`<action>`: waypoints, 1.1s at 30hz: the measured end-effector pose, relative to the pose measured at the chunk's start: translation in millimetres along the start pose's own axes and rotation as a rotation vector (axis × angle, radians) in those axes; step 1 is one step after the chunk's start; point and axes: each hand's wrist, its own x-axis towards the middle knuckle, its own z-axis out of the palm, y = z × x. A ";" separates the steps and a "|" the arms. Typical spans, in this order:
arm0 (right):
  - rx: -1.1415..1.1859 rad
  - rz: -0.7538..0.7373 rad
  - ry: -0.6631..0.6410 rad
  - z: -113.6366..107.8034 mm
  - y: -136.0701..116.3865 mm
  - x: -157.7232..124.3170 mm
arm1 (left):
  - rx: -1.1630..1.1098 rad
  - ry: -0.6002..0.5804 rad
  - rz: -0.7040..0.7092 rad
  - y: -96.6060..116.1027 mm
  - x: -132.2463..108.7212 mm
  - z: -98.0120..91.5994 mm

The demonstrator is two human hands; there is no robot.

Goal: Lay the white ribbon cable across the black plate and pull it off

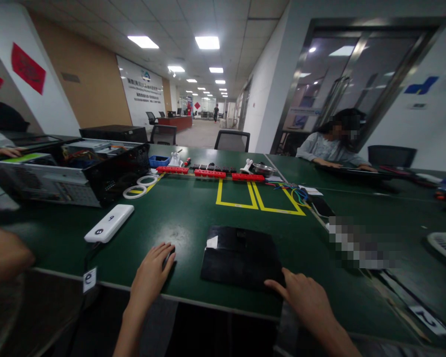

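Note:
My left hand (152, 270) rests near the table's front edge, its fingers curled around a small dark object (168, 257) that is mostly hidden. To its right a flat black panel (241, 255) lies on the green table, with a whitish patch at its upper left and a small raised part near its top edge. The panel's lower right corner is between the thumb and fingers of my right hand (305, 297); some of those fingers are hidden.
A white power bank (109, 223) and an open computer case (70, 171) are on the left. Red strips (210, 173) and yellow tape frames (238, 205) lie farther back. Cables (300, 196) and a phone (321, 206) are at right. A person (334, 144) sits across the table.

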 end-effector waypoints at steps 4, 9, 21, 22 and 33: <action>0.014 -0.011 -0.003 -2.3 -7.7 6.5 | 0.000 0.006 -0.004 1.1 -0.3 -2.0; 0.041 0.016 -0.001 -0.7 -10.7 7.3 | -0.018 0.010 -0.011 1.9 -1.2 -4.2; 0.803 -0.229 -0.268 -51.6 -4.7 -13.9 | -0.046 0.029 0.041 4.1 -3.5 -6.2; 0.910 -0.260 -0.322 -55.4 -2.5 -15.5 | -0.065 0.031 0.043 5.2 -3.6 -6.9; 1.413 -0.130 -0.138 -44.8 22.0 -2.9 | -0.577 -0.266 -0.046 53.6 -5.8 -36.0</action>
